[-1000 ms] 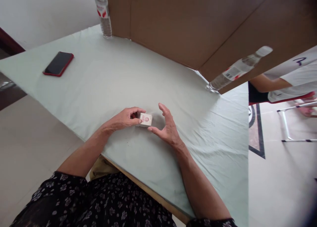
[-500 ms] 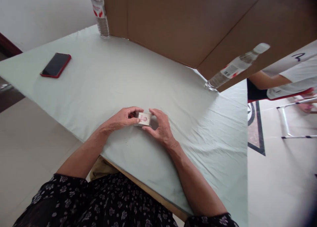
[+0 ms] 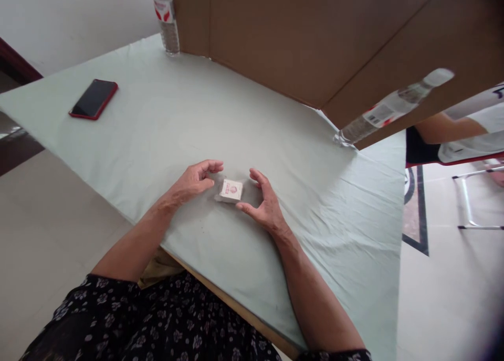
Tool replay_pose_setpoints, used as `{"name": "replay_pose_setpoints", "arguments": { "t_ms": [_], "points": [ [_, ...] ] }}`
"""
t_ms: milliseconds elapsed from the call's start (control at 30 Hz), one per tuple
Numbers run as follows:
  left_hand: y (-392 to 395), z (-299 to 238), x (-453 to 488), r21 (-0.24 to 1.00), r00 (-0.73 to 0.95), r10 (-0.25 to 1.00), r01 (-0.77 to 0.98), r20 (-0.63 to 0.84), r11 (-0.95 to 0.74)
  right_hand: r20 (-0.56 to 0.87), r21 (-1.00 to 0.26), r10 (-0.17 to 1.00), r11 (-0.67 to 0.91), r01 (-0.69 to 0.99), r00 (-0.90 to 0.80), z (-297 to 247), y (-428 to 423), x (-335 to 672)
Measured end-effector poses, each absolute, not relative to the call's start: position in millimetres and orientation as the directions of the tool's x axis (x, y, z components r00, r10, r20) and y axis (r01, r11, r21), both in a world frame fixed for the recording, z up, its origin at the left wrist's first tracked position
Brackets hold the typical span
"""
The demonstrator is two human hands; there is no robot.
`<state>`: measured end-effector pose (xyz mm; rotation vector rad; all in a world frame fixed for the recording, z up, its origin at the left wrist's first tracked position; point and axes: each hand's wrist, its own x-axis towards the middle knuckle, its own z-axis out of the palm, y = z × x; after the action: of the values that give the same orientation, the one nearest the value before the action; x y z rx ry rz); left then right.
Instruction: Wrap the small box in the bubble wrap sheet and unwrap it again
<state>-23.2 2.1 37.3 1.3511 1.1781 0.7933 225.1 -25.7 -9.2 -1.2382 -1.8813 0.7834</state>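
Note:
A small white box with a red printed mark (image 3: 231,190), which looks like a deck of cards in clear wrap, lies on the pale green tablecloth (image 3: 189,114) between my hands. Just left of it is my left hand (image 3: 196,179), its fingers and thumb apart with nothing held. My right hand (image 3: 264,202) curves around the box's right side, fingers and thumb spread. Its thumb tip comes very near the box's lower right corner; whether it touches I cannot tell.
A phone in a red case (image 3: 93,99) lies at the left. A plastic bottle (image 3: 167,22) stands at the back, and another bottle (image 3: 388,112) stands at the right, both against a brown cardboard panel (image 3: 268,41). Beyond the panel a person's arm (image 3: 449,127) shows.
Both hands have let go of the small box and drawn apart, left hand to the left, right hand to the right. The box now lies free on the cloth. The view has shifted slightly.

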Motion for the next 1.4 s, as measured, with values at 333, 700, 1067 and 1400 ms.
{"name": "replay_pose_setpoints", "arguments": {
  "t_ms": [333, 700, 1067, 1400],
  "points": [
    [4, 35, -22, 0.965, 0.446, 0.879, 0.257, -0.169, 0.055, 0.281, -0.761, 0.888, 0.438, 0.478, -0.365, -12, -17, 217],
    [1, 35, -20, 0.979, 0.436, 0.896, 0.203, -0.085, -0.005, 0.374, -0.711, 0.876, 0.481, 0.513, -0.304, -10, -27, 207],
    [1, 34, -18, 0.958, 0.378, 0.917, 0.287, -0.125, 0.013, 0.41, -0.726, 0.887, 0.459, 0.512, -0.212, -7, -29, 214],
    [2, 28, -20, 0.965, 0.46, 0.885, 0.256, -0.078, -0.048, 0.538, -0.394, 0.752, 0.623, 0.675, -0.381, 22, -27, 206]
  ]
}}
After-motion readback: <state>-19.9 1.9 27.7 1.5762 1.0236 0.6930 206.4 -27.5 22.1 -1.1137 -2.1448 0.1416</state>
